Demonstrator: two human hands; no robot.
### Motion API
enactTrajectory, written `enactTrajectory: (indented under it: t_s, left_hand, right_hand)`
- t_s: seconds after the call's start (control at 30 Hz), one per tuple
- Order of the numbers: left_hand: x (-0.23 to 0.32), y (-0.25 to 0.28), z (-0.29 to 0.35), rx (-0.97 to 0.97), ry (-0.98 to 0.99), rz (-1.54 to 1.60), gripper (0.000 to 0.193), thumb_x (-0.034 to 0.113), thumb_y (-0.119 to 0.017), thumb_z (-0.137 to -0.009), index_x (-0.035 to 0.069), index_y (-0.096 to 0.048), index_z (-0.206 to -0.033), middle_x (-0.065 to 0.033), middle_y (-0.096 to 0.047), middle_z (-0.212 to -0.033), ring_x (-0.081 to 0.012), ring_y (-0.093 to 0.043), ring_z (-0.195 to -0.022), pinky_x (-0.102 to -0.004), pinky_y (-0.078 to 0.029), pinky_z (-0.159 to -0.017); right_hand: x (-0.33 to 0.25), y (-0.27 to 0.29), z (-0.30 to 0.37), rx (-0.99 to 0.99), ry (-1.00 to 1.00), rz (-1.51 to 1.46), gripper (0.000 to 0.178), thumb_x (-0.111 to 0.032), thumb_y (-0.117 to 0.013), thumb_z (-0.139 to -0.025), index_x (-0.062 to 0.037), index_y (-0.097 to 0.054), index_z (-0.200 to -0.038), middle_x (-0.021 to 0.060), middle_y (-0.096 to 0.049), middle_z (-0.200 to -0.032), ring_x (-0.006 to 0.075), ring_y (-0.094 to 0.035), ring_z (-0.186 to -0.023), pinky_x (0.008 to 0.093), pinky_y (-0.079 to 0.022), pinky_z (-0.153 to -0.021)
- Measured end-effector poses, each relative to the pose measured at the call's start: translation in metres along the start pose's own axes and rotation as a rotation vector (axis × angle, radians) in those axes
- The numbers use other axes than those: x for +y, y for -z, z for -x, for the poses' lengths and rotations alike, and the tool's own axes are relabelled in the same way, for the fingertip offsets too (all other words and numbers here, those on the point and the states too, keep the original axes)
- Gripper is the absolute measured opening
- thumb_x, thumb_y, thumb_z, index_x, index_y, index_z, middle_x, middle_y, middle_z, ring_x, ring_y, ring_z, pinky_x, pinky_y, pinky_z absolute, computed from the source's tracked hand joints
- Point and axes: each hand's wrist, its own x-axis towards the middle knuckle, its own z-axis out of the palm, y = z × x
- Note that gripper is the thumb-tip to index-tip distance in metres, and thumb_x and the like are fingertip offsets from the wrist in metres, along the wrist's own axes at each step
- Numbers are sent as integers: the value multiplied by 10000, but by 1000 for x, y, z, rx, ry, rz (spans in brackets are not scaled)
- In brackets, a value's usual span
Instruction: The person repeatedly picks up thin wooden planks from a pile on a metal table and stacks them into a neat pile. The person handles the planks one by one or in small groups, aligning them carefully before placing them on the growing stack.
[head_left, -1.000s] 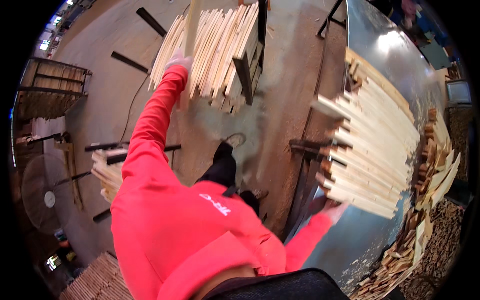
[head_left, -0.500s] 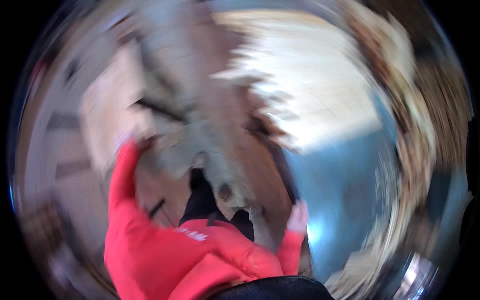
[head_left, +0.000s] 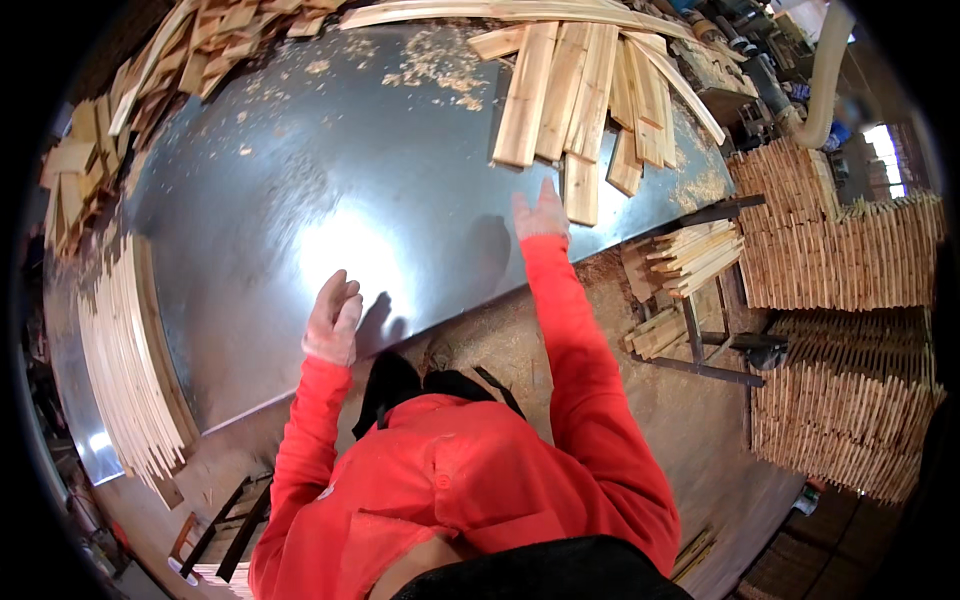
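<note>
My right hand (head_left: 543, 214) reaches over the metal table (head_left: 260, 300), its fingers stretched and apart with nothing in them. Just beyond it lies a short wooden board (head_left: 581, 190), with a gap that is hard to judge. More boards (head_left: 560, 90) lie side by side and partly overlapping behind that one. Above the near edge of the table, my left hand (head_left: 332, 322) has loosely bent fingers and holds nothing that I can see.
A stack of slats (head_left: 130, 350) stands on the table's left end. Offcuts (head_left: 85, 165) heap up at the far left, and wood shavings (head_left: 440, 65) litter the back. At right are tall stacked boards (head_left: 840, 230) and a metal-framed rack (head_left: 695, 330) with pieces on it.
The view has swung round from a blurred scene, with a pale stack on blue metal at right, to the table in front. My right hand now reaches forward over it.
</note>
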Motion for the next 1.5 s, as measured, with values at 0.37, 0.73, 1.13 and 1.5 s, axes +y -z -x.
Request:
enactTrajectory:
  t_s: [0.37,0.73,1.13,1.5]
  left_hand:
    - [-29,-196,-305,-229,341,453,637,373,-661,-869,55,-452,-1379,-29,-559,-856,-129,-532,-754,-304,-488,-637]
    - [-7,-312,-282,-469,411,1092,673,516,-717,-802,34,-524,-1229,-170,-625,-1075,-328,-640,-944,-487,-528,-866]
    - [-1,-340,-249,531,558,949,534,412,-621,-889,64,-514,-1279,-118,-607,-1139,-261,-605,-1058,-409,-503,-938]
    - [26,-339,-244,395,532,995,537,189,-733,-783,11,-546,-1253,-109,-658,-1089,-261,-642,-1012,-407,-529,-898]
  right_hand:
    - [-35,-26,-176,-162,-76,348,1081,-450,-763,-702,-49,-165,-1509,318,-207,-1510,465,-318,-1348,461,-314,-1104]
    - [-88,98,-360,-378,1109,703,952,-519,-727,-734,-90,-310,-1474,257,-365,-1441,385,-347,-1339,519,-258,-1118]
    - [-32,98,-308,-1222,520,650,984,-434,-746,-710,-50,-224,-1451,284,-536,-1234,403,-565,-1122,493,-457,-958]
    - [-109,16,-618,-335,844,939,1010,-515,-784,-634,-158,-335,-1465,167,-371,-1470,317,-349,-1366,423,-315,-1111]
